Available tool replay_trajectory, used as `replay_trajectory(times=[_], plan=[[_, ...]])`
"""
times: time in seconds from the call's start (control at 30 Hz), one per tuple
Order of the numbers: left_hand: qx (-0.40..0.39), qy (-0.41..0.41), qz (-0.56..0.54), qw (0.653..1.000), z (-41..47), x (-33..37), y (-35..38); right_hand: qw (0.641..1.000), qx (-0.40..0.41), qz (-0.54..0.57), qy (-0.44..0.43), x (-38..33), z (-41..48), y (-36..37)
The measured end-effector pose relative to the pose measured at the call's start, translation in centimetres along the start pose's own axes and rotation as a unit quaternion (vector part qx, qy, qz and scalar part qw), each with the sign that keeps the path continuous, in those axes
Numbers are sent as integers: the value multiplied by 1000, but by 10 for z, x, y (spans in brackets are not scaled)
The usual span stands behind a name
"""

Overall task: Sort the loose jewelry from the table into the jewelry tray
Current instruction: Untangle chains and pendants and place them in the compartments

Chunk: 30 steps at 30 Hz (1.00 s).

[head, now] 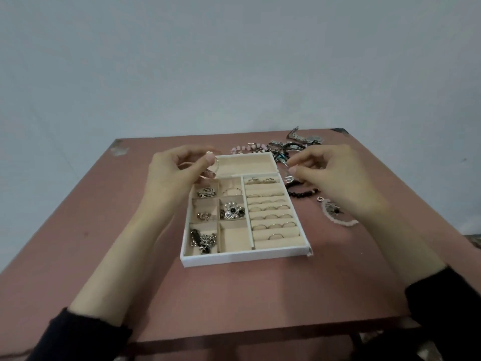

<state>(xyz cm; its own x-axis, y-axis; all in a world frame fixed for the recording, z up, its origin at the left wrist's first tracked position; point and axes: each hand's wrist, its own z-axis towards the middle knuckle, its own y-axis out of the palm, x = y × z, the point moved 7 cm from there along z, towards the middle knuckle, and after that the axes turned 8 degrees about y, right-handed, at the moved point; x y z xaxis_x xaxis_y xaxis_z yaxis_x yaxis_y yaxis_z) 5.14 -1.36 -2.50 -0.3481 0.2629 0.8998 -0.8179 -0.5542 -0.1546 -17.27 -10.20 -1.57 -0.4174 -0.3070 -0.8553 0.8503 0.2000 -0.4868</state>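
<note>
Left hand (174, 173) pinches thin bracelet (216, 164) at its fingertips, over jewelry tray (244, 256) far-left corner. Right hand (330, 170) curled beside far-right edge; grasp unclear.

A white, cream-lined jewelry tray (244, 257) is sitting on the reddish-brown bench (104, 230); a bead bracelet (302, 193) is gleaming black.

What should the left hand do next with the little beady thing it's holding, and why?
Probably lower it into the long back compartment of the jewelry tray. The left hand pinches the thin beaded piece right beside that compartment, which looks bare, while most small compartments already hold jewelry. The right hand seems to pinch a silvery piece beside the tray.
</note>
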Motion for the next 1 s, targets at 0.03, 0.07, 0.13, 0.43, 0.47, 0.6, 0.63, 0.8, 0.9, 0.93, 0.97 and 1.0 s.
replay_trajectory(times=[0.03,0.07,0.13,0.43,0.47,0.6,0.63,0.8,0.9,0.93,0.97,1.0], plan=[[8,1,-4,1000,0,-2,-5,1000,-8,5,1,-4,1,7],[18,1,-9,1000,-1,-5,-9,1000,-14,4,-1,-7,2,14],[39,-5,-25,999,-2,-9,-14,1000,-15,-14,-10,-15,5,25],[64,-19,-40,997,2,-19,-24,994,-66,-81,-33,-44,12,67],[63,-20,-42,997,2,-20,-24,992,-85,-87,-33,-45,12,71],[49,-16,-43,998,2,-21,-22,968,-218,-115,-36,-51,1,84],[48,-15,-47,998,2,-21,-21,957,-257,-128,-39,-52,-4,86],[40,-9,-43,998,2,-19,-19,924,-349,-151,-37,-52,-19,92],[40,-10,-52,998,1,-18,-20,915,-366,-167,-37,-52,-26,95],[42,-12,-59,997,0,-17,-19,911,-369,-180,-38,-52,-28,96],[43,-13,-65,997,0,-16,-19,907,-370,-194,-42,-53,-30,97],[43,-15,-71,996,-1,-15,-18,905,-370,-204,-48,-54,-31,98]])
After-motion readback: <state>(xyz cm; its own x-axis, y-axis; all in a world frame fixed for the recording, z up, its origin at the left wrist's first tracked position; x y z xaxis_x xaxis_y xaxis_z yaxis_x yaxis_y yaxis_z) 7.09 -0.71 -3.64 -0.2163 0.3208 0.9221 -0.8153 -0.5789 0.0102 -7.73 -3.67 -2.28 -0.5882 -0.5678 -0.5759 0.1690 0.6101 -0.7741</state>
